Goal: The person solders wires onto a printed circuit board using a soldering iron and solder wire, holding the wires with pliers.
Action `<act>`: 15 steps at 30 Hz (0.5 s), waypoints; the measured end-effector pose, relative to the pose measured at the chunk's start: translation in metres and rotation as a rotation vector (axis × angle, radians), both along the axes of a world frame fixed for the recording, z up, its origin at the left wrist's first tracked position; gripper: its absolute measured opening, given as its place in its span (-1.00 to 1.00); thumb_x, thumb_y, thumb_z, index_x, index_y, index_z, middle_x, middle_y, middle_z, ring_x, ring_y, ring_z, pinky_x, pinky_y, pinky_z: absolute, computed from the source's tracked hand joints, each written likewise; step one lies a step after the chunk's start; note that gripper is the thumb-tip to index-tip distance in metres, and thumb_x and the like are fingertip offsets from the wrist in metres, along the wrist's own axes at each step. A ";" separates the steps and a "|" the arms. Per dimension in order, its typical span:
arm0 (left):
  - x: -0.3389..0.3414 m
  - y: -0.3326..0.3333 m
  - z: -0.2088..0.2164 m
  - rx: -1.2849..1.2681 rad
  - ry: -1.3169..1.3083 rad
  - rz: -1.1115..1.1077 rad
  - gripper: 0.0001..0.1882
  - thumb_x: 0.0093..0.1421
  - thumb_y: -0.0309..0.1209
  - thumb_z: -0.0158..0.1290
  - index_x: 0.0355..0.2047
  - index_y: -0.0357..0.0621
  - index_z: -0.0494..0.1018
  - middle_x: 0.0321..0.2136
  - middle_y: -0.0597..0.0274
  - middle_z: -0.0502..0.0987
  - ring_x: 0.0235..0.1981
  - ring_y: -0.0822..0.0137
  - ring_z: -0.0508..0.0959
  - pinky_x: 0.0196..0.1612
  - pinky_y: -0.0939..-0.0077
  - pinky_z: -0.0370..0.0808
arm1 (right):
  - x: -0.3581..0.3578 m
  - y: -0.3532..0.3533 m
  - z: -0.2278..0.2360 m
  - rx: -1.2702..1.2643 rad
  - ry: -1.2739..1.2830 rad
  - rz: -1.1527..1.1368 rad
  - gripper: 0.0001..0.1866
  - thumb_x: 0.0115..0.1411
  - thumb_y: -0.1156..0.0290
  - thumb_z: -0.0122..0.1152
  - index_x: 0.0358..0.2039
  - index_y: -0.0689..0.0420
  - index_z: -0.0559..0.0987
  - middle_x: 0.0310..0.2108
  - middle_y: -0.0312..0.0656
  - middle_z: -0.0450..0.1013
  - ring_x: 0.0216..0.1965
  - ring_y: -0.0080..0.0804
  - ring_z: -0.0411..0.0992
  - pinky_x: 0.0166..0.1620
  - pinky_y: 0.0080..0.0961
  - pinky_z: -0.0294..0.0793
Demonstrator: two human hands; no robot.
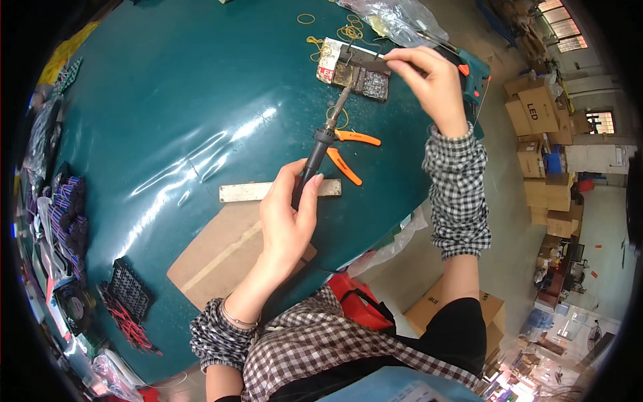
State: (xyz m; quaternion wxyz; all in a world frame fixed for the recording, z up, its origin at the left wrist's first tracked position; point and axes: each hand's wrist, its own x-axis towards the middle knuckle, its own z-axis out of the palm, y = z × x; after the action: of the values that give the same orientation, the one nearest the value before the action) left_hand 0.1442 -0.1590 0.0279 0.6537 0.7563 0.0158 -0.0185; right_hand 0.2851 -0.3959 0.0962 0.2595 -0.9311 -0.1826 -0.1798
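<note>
A soldering iron (323,136) with a black handle lies in my left hand (287,218), the fingers wrapped round it. Its tip points up and away, at a small dark tray (370,83) with lumpy grey stuff in one part. I cannot tell whether the tip touches the tray. At the tray's right edge, my right hand (429,79) is closed in a pinch; what sits between the fingertips is too small to make out. Under the iron lie pliers or cutters with orange handles (358,138), their jaws hidden. A white and red piece of packaging (327,61) sits beside the tray.
A pale flat bar (244,192) and a cardboard sheet (218,254) lie on the green table. Rubber bands (351,30) and a clear plastic bag (402,19) are at the far side, near a green power tool (474,75). A black grid tray with red wires (130,291) is left.
</note>
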 end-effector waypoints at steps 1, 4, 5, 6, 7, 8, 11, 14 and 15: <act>0.000 0.001 -0.002 0.006 0.001 0.007 -0.77 0.21 -0.48 0.06 -0.13 -0.27 0.43 -0.60 0.28 0.41 -0.59 0.52 0.35 -0.51 0.61 0.31 | 0.003 0.002 0.001 0.079 -0.023 0.043 -0.86 0.10 0.51 0.22 -0.30 0.21 0.63 -0.38 -0.21 0.52 -0.33 -0.49 0.46 -0.28 -0.61 0.40; -0.001 0.001 -0.005 0.068 -0.059 0.014 -0.77 0.22 -0.46 0.06 -0.13 -0.27 0.43 -0.60 0.28 0.42 -0.60 0.51 0.35 -0.52 0.60 0.30 | -0.015 0.015 0.003 0.172 0.077 0.154 -0.86 0.10 0.51 0.22 -0.30 0.20 0.63 -0.39 -0.22 0.51 -0.36 -0.52 0.44 -0.31 -0.62 0.38; 0.000 0.000 -0.004 0.023 -0.021 -0.007 -0.76 0.26 -0.42 0.02 -0.11 -0.27 0.43 -0.61 0.36 0.38 -0.61 0.59 0.31 -0.55 0.66 0.24 | -0.020 0.017 0.003 0.123 0.132 0.147 -0.87 0.10 0.51 0.22 -0.30 0.20 0.63 -0.39 -0.22 0.51 -0.37 -0.53 0.43 -0.32 -0.63 0.37; 0.000 -0.001 -0.003 -0.021 0.017 -0.028 -0.74 0.30 -0.38 -0.02 -0.08 -0.28 0.43 -0.62 0.45 0.34 -0.62 0.66 0.26 -0.57 0.73 0.17 | -0.007 0.002 -0.010 0.000 0.010 0.095 -0.86 0.10 0.51 0.23 -0.30 0.20 0.62 -0.39 -0.23 0.51 -0.39 -0.54 0.42 -0.33 -0.65 0.35; -0.002 0.000 0.001 -0.019 0.021 -0.041 -0.74 0.30 -0.38 -0.02 -0.08 -0.28 0.43 -0.62 0.45 0.34 -0.62 0.66 0.26 -0.57 0.73 0.17 | -0.003 -0.011 -0.018 -0.075 -0.081 -0.085 -0.85 0.12 0.49 0.22 -0.28 0.21 0.61 -0.39 -0.26 0.52 -0.38 -0.56 0.42 -0.33 -0.65 0.36; 0.000 0.001 0.005 -0.152 0.152 -0.085 -0.72 0.32 -0.35 -0.06 -0.06 -0.28 0.42 -0.62 0.43 0.35 -0.65 0.65 0.25 -0.60 0.74 0.16 | -0.003 -0.023 -0.022 0.072 -0.057 -0.050 -0.85 0.14 0.48 0.21 -0.27 0.23 0.61 -0.39 -0.28 0.52 -0.37 -0.58 0.41 -0.33 -0.65 0.36; 0.006 0.008 0.005 -0.378 0.302 -0.172 -0.62 0.37 -0.27 -0.21 -0.02 -0.32 0.41 -0.65 0.41 0.35 -0.74 0.66 0.19 -0.67 0.77 0.11 | -0.019 -0.013 -0.016 0.400 0.104 -0.010 -0.85 0.15 0.47 0.21 -0.27 0.22 0.62 -0.35 -0.25 0.53 -0.26 -0.54 0.47 -0.17 -0.60 0.43; 0.011 0.012 0.007 -0.570 0.391 -0.352 -0.54 0.38 -0.24 -0.28 -0.02 -0.43 0.38 -0.74 0.43 0.24 -0.81 0.66 0.11 -0.75 0.75 0.03 | -0.028 0.000 -0.008 0.477 0.315 0.247 -0.86 0.15 0.48 0.22 -0.28 0.23 0.61 -0.30 -0.26 0.52 -0.24 -0.56 0.44 -0.15 -0.61 0.42; 0.013 0.013 0.005 -0.570 0.395 -0.364 -0.54 0.38 -0.24 -0.28 -0.02 -0.43 0.38 -0.74 0.43 0.24 -0.81 0.66 0.11 -0.75 0.75 0.03 | -0.018 -0.006 -0.018 0.414 0.291 0.238 -0.85 0.14 0.47 0.22 -0.27 0.23 0.61 -0.31 -0.25 0.53 -0.24 -0.55 0.46 -0.16 -0.60 0.43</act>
State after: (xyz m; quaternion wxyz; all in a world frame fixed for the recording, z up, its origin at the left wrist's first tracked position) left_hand 0.1573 -0.1465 0.0327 0.8081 0.5166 0.0010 -0.2830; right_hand 0.2671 -0.4018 0.0786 0.4872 -0.8462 -0.2110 -0.0458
